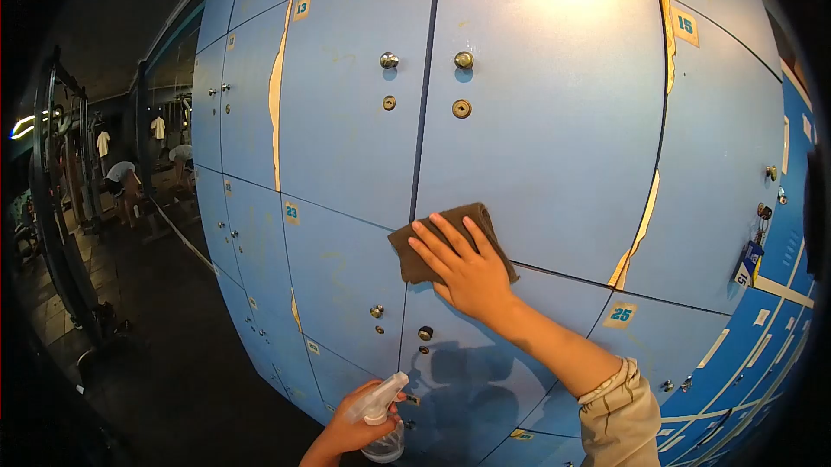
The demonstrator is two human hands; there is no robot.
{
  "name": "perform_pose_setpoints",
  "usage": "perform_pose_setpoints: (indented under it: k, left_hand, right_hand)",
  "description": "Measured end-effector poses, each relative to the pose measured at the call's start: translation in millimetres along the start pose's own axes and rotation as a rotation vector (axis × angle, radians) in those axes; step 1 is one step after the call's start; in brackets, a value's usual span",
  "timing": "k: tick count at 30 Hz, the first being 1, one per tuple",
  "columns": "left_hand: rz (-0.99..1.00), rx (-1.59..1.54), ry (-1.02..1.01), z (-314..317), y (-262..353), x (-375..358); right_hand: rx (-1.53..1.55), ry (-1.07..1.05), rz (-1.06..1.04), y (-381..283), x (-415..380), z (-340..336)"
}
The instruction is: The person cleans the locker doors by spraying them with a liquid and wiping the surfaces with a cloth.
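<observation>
My right hand (pixel 472 272) presses a folded dark brown cloth (pixel 415 264) flat against the blue lockers, where the corners of several doors meet below locker door 14 (pixel 537 121). Its fingers are spread over the cloth. Lower down, my left hand (pixel 351 419) is wrapped round a clear spray bottle (pixel 383 445) with a translucent white trigger head (pixel 385 393), held upright in front of the lower doors. Locker door 13 (pixel 346 138) is up to the left of the cloth, with a round knob and a lock.
Knobs stick out from several doors. A key with a blue tag (pixel 746 264) hangs at the right. Door edges are chipped near label 15 (pixel 684 25). Gym equipment (pixel 65 207) stands at the left on a dark floor, where a person (pixel 121 181) bends over.
</observation>
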State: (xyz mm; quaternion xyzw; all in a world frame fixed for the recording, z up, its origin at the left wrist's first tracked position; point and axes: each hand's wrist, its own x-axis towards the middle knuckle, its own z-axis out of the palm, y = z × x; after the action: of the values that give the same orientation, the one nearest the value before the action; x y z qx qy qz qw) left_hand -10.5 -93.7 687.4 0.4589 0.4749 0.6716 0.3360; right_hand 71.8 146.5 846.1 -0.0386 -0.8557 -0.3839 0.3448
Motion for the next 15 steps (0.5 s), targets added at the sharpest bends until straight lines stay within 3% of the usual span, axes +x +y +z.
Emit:
perform_pose_setpoints:
  k: [3, 13, 15]
  left_hand:
    - [0.038, 0.024, -0.012, 2, 4, 3]
    - [0.046, 0.024, -0.038, 0, 1, 13]
    - [0.08, 0.037, -0.021, 4, 3, 15]
  right_hand:
    - [-0.025, 0.026, 0.02, 16, 18, -10]
    - [-0.136, 0.412, 0.182, 93, 109, -40]
    - [-0.142, 0.401, 0.204, 89, 109, -39]
